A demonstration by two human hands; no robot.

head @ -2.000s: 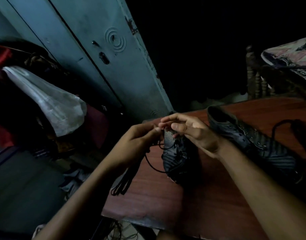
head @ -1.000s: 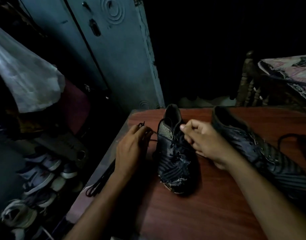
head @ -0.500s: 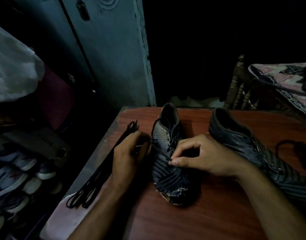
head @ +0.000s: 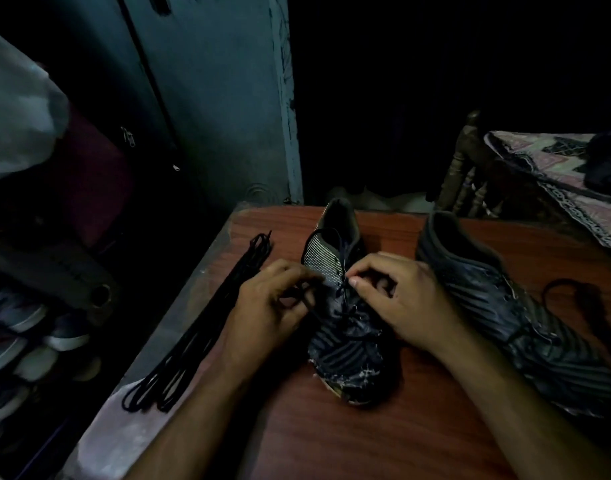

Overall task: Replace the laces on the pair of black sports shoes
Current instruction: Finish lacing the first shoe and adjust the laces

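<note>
Head view: on the reddish worktop [head: 383, 438] the near black shoe [head: 345, 327] lies between both hands, left hand [head: 266, 306] gripping a lace end [head: 309, 303], right hand [head: 397, 299] pinching the lace at the eyelets, the second shoe [head: 511, 313] just right, spare laces [head: 200, 334] left.

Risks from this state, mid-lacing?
1. The bundle of laces lies along the table's left edge; the left hand may knock it off.
2. Dim light: the right hand, pinching the lace on the shoe, may miss an eyelet.
</note>
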